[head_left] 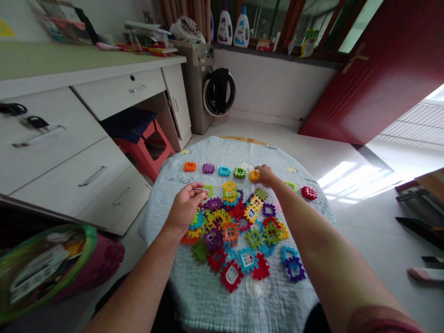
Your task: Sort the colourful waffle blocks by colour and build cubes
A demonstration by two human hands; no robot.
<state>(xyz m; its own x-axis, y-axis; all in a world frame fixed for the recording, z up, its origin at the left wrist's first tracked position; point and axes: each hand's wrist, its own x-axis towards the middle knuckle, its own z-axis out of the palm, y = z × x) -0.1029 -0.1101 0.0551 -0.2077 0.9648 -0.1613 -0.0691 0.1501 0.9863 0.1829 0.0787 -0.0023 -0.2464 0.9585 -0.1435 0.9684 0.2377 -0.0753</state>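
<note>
My left hand pinches a lime-green frame-shaped building block at the left of the pile. My right hand has its fingers closed on the right side of a yellow-orange building block on the cloth. Left of it in a spaced row lie an orange block, a purple block, a blue block and a green block. A lime block, partly behind my right forearm, and a red block lie to the right. Between my arms spreads a heap of notched plastic blocks.
A light blue cloth covers the round table. Two linked frames, blue and purple, lie at the heap's right. Around stand a white desk, a red stool, a washing machine with its door open, and a bin.
</note>
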